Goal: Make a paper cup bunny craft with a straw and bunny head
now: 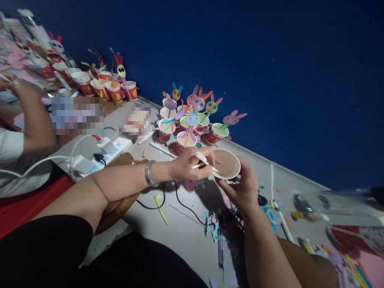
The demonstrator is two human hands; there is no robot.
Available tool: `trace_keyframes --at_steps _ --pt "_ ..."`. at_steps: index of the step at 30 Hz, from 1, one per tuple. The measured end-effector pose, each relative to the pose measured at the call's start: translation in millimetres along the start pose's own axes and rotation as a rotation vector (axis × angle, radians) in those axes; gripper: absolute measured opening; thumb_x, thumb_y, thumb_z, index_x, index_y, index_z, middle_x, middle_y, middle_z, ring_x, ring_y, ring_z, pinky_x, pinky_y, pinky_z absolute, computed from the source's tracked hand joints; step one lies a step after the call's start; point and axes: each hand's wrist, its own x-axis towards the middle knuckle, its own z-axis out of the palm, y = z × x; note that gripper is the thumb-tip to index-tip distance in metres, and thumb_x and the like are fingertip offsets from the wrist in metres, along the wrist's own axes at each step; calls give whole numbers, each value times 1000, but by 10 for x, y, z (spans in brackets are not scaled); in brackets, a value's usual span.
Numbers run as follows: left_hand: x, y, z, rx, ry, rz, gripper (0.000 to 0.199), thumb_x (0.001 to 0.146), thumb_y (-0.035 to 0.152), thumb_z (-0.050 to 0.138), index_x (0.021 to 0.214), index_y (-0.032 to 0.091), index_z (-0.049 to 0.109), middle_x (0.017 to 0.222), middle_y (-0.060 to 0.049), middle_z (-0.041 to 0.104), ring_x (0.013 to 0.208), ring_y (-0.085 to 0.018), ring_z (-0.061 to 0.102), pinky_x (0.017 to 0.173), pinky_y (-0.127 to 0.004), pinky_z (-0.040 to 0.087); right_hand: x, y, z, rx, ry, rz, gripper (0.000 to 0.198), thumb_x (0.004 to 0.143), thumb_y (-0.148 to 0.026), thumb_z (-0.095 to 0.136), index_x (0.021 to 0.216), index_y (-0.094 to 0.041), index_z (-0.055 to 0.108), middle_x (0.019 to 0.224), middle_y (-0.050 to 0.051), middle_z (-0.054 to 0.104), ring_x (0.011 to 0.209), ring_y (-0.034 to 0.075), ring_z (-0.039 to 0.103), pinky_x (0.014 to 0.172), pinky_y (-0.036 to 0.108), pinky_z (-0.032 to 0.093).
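Observation:
My right hand [244,186] grips a paper cup [225,164] by its side, tilted so that its pale inside faces me. At the cup's left rim is my left hand [195,164], a bangle on its wrist. Its fingers are closed around a thin white stick [201,158]; a second white end shows between them, and I cannot tell whether it is the same piece. A tip reaches over the cup's mouth. Just beyond my left hand stands a red paper cup [186,142] with a blue paper rabbit head [193,118] on bent coloured strips.
More cups with rabbit figures stand along the blue wall, one red cup [216,134] at their right end. A power strip [112,150] with chargers lies left, beside a co-worker's arm [36,116]. Cables, paper scraps [212,226] and a yellow strip [161,210] litter the table.

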Motion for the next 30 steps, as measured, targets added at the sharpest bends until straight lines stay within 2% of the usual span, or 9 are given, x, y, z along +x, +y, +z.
trace_keyframes --at_steps 4,11,15,19,23,25,27,30 --pt "-4 -1 3 73 18 39 6 78 13 58 80 18 54 84 -4 70 90 -17 70 71 -26 51 -6 28 9 -46 28 -76 72 77 -29 74 141 -29 41 124 11 65 77 20 67 54 30 52" --pt "-2 24 -41 233 -69 42 11 86 26 60 86 18 53 77 -1 64 69 -12 61 63 -26 46 -11 22 -19 -175 12 -139 84 80 -25 71 151 -31 27 128 13 63 68 18 66 48 27 48" --pt "0 14 -30 223 -37 84 12 91 27 57 87 18 50 78 -1 60 69 -11 58 63 -25 46 -29 3 -30 -145 -84 -115 70 84 -23 66 147 -32 34 133 14 59 60 13 63 44 24 45" --pt "-8 -65 3 173 38 113 16 93 31 57 87 19 49 80 0 59 68 -9 56 65 -25 47 -7 -56 -74 -122 -135 -33 43 85 -33 68 125 -28 54 131 13 59 57 10 61 44 23 45" --pt "-10 -72 11 149 33 109 16 94 33 56 89 19 49 80 -1 60 72 -11 59 67 -26 48 57 -121 -164 -129 -200 -40 38 86 -54 63 107 -23 63 130 15 57 85 24 67 59 31 53" --pt "-12 -43 7 163 -9 92 16 94 33 55 89 19 50 80 -2 62 73 -11 61 69 -26 49 78 -138 -191 -126 -207 -31 32 94 -49 49 101 -22 66 129 15 58 100 28 64 74 38 54" --pt "-22 -35 11 219 -69 93 16 95 33 53 90 18 50 81 -3 63 73 -11 62 69 -26 48 78 -143 -197 -151 -223 2 32 98 -39 40 99 -22 68 127 14 59 107 29 60 86 43 51" --pt "-58 -98 44 350 -188 126 18 96 35 50 92 18 51 79 -2 64 68 -12 61 64 -24 45 49 -138 -186 -166 -345 57 30 95 -28 41 107 -23 69 122 13 62 106 29 59 89 44 49"
